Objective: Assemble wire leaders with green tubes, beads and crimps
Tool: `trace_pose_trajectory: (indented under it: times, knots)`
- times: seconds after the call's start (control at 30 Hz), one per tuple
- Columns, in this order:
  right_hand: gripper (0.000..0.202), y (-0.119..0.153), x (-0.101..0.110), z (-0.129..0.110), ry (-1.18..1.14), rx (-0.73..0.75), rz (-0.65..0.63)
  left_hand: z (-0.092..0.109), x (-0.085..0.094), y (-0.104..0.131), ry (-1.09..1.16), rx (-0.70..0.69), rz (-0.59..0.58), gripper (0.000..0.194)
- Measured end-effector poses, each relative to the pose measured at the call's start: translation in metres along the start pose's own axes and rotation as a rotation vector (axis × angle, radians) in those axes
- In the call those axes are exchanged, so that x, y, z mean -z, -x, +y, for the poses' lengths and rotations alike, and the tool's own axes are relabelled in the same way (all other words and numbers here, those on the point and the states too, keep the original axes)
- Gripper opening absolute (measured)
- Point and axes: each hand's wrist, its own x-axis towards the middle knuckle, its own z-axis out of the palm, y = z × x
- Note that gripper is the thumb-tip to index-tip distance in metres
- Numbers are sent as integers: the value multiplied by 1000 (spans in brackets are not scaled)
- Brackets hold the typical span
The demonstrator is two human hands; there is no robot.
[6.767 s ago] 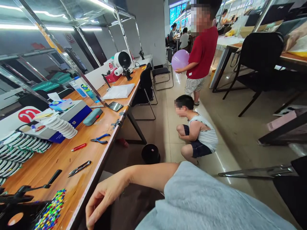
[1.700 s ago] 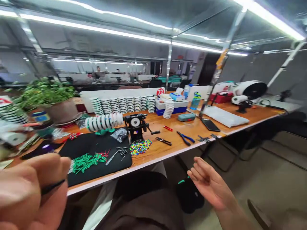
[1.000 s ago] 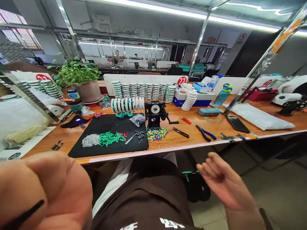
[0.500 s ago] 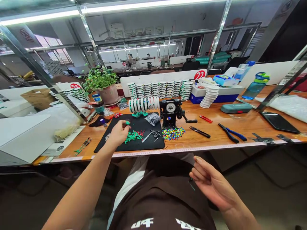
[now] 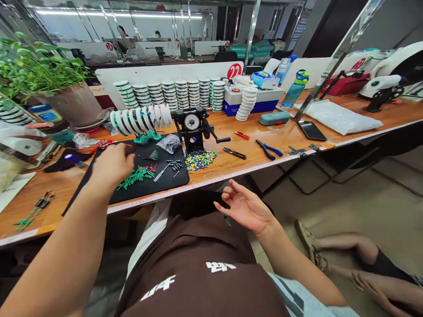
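Observation:
My left hand (image 5: 114,163) is over the left part of the black mat (image 5: 175,178), back upward and fingers curled; its fingertips are hidden. Close to it lies a pile of green tube-like pieces (image 5: 137,175) with some red ones. Palm partly up, my right hand (image 5: 246,206) is above my lap in front of the table edge, thumb and index finger close together. Below its fingers hangs a small dark bead-like piece with a green tail (image 5: 227,219); the line holding it is too thin to make out.
A black hand-cranked winder (image 5: 193,127) carries a row of white spools (image 5: 142,119) behind the mat. Coloured beads (image 5: 200,160), snips (image 5: 234,153) and blue-handled pliers (image 5: 269,149) lie rightward. A potted plant (image 5: 69,101) stands left. Another person's leg (image 5: 346,244) shows at right.
The view has swung to the right and closer. My left hand has turned so its fingertips, which showed something green, are hidden. My right hand's fingers have spread somewhat; the small piece still hangs below.

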Motion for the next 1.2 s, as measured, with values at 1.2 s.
trace_pose_trajectory:
  times: [1.2]
  knots:
    - [23, -71, 9, -83, 1888, 1057, 371, 98, -52, 165, 1538, 302, -715, 43]
